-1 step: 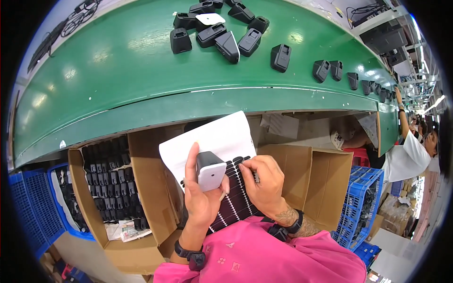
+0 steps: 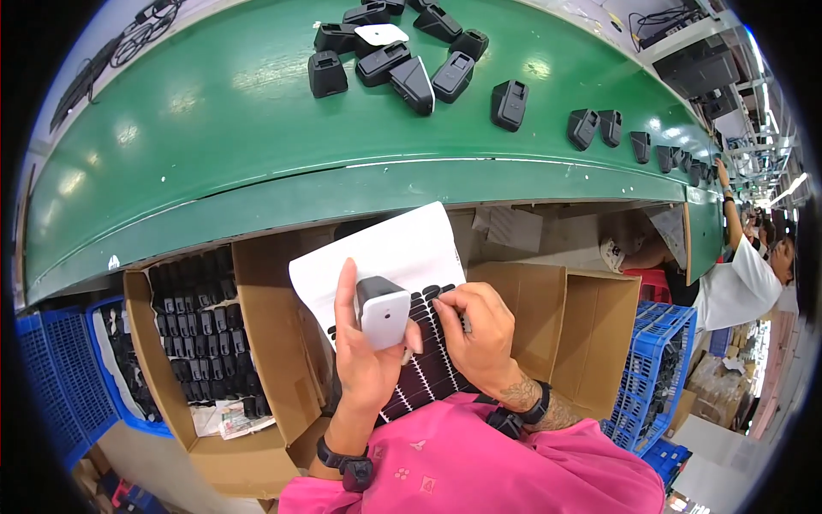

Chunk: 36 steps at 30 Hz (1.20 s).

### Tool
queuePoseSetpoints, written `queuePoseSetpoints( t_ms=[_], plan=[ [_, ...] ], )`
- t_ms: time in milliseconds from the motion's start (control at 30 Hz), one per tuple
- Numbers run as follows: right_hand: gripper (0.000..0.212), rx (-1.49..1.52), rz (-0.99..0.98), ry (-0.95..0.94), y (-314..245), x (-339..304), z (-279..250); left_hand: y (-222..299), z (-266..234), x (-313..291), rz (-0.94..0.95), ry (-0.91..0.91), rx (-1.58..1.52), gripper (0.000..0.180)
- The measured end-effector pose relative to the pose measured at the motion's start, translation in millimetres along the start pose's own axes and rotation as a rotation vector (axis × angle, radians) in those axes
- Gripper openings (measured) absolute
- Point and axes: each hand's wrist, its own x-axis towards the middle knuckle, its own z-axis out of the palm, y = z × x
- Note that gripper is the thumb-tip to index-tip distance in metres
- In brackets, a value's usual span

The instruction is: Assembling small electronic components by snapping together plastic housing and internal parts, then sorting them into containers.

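My left hand [image 2: 366, 364] is closed round a black charging dock [image 2: 378, 288], with its white base turned up toward me and the index finger stretched along its side. On my lap lies a sheet of black stick-on pads [image 2: 414, 383], set in rows with white gaps, with its white paper part [image 2: 377, 248] reaching toward the bench. My right hand [image 2: 479, 330] pinches at the upper end of this sheet, at a dark oval pad [image 2: 431, 291]. Whether that pad has come off the sheet is hard to see.
Several black docks [image 2: 454, 75] stand on the green bench [image 2: 257, 128], more trailing rightward. A cardboard box [image 2: 257, 343] of docks is at left, beside a blue crate [image 2: 64, 377]. At right are an open carton [image 2: 591, 343], another blue crate [image 2: 655, 377] and a co-worker [image 2: 741, 287].
The dock in my left hand has tilted slightly, showing a bit more of its white base. My right hand stays at the sheet.
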Motion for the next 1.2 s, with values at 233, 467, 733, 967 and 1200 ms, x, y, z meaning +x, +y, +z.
queuePoseSetpoints(
  t_ms=[233,467,733,967,1200],
  plan=[
    [0.005,0.877,0.688,-0.047,-27.6,18.3,-51.4,4.7,13.6,-10.4,-0.014,-0.047,0.135,0.067],
    [0.01,1.096,0.731,-0.263,-66.0,26.1,-57.0,15.6,23.5,-34.2,-0.005,-0.146,0.414,0.047],
    [0.008,1.074,0.696,-0.24,-65.9,22.6,-54.5,22.3,23.5,-34.8,0.104,-0.224,0.488,0.041],
    [0.009,1.093,0.718,-0.227,-67.5,21.5,-53.3,17.9,21.6,-33.0,0.199,-0.249,0.515,0.04],
    [0.009,1.092,0.684,-0.21,-67.8,20.8,-52.0,19.6,24.0,-32.3,0.212,-0.247,0.538,0.039]
  ],
)
